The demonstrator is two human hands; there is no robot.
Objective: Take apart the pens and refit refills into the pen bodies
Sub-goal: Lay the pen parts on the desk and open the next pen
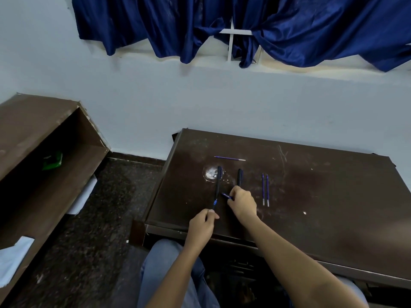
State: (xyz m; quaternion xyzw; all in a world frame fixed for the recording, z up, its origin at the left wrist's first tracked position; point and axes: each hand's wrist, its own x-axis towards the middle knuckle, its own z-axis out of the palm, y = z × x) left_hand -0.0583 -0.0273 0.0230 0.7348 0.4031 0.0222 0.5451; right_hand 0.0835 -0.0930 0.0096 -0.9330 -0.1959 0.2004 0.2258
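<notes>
On the dark brown table (311, 196) my left hand (203, 225) pinches the near tip of a black pen (218, 187) with a blue grip, which points away from me. My right hand (242, 202) is closed on a small blue pen part (226, 195), and its fingers rest at the near end of a second black pen body (239, 176). Two blue refills (265, 189) lie side by side to the right of that hand. A third refill (230, 158) lies crosswise farther back.
A white scuffed patch (210, 173) marks the table beside the left pen. The table's left edge (160, 185) drops to a dark speckled floor. A brown shelf unit (44, 165) with a green object stands at left. Blue curtains (244, 25) hang on the far wall.
</notes>
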